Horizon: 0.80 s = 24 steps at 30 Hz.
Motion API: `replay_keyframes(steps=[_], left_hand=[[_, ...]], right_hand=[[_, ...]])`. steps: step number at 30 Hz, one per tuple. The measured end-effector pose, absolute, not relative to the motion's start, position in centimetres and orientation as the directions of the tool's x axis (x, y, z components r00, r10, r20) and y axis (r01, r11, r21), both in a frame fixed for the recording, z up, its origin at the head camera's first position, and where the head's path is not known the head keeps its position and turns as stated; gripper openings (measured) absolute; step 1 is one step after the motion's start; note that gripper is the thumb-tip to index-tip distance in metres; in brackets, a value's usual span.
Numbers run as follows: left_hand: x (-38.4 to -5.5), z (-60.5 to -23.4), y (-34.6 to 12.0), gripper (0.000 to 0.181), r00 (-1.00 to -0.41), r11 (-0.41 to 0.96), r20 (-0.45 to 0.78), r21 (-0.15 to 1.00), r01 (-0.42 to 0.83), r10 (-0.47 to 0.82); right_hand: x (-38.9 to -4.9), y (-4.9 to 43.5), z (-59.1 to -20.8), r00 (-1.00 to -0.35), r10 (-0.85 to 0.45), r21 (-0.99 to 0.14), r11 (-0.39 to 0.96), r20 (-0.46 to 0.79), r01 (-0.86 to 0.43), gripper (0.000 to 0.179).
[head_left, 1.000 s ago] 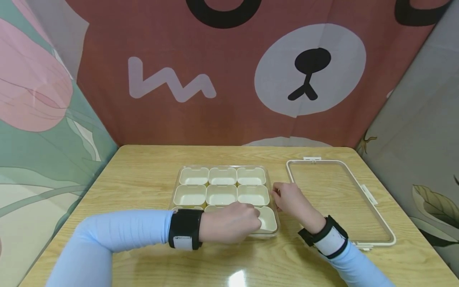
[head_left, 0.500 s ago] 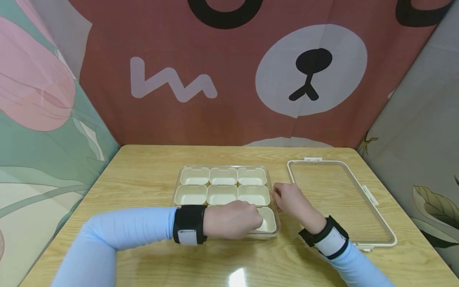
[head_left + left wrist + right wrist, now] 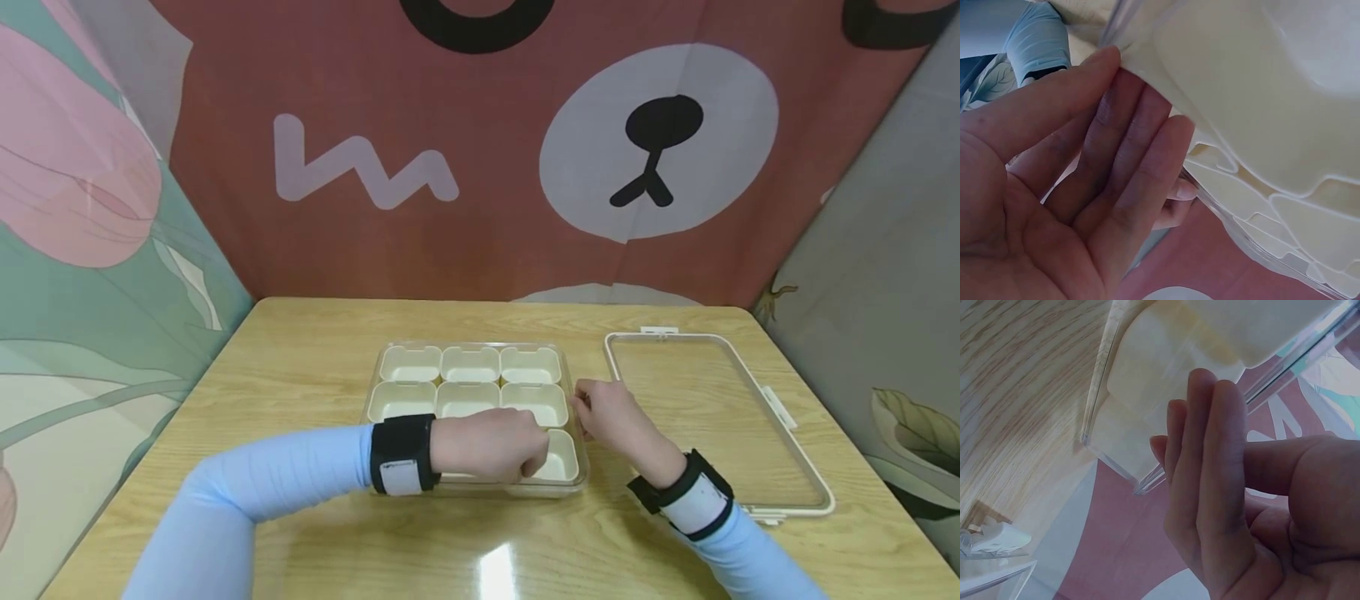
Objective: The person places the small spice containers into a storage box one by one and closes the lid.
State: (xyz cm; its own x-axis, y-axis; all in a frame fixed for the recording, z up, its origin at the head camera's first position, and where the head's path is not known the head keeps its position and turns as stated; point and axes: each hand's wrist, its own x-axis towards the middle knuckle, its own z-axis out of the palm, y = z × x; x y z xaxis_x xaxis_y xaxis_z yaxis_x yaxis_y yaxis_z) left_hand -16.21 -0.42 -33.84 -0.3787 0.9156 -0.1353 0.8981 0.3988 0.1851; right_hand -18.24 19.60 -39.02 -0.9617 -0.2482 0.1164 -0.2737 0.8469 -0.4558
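Observation:
A clear box stands mid-table, with rows of cream cups inside, such as the right one in the back row. Over its front row, my left hand has its fingers bent down at the front right cup. In the left wrist view, thumb and fingers pinch the rim of a large cream cup. My right hand is at the box's right side. The right wrist view has its nearly straight fingers against the box wall, the thumb partly hidden behind them. The left forearm and hand cover part of the front row.
A clear lid with a white rim and clips lies on the wooden table at the right, partly behind the right forearm. Printed cloth hangs along the table's back and sides.
My left hand has shifted slightly right and away from the front edge, staying low over the front row. The right hand keeps its place at the box's side. The head view has tilted slightly.

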Motion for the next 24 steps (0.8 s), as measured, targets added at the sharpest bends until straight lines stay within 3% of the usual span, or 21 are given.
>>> replay_keyframes(steps=[9,24], left_hand=[[-16.40,-34.00,-0.65,0.030,-0.380,0.399,-0.131,0.185,0.898,0.916],[-16.18,-34.12,-1.26,0.029,-0.311,0.336,-0.138,0.230,0.914,0.940]], right_hand=[[-18.40,19.62,-39.07,-0.956,-0.256,-0.443,0.847,0.144,-0.294,0.023],[-18.20,19.56,-39.02,-0.960,-0.251,-0.446,0.850,0.126,-0.281,0.023]])
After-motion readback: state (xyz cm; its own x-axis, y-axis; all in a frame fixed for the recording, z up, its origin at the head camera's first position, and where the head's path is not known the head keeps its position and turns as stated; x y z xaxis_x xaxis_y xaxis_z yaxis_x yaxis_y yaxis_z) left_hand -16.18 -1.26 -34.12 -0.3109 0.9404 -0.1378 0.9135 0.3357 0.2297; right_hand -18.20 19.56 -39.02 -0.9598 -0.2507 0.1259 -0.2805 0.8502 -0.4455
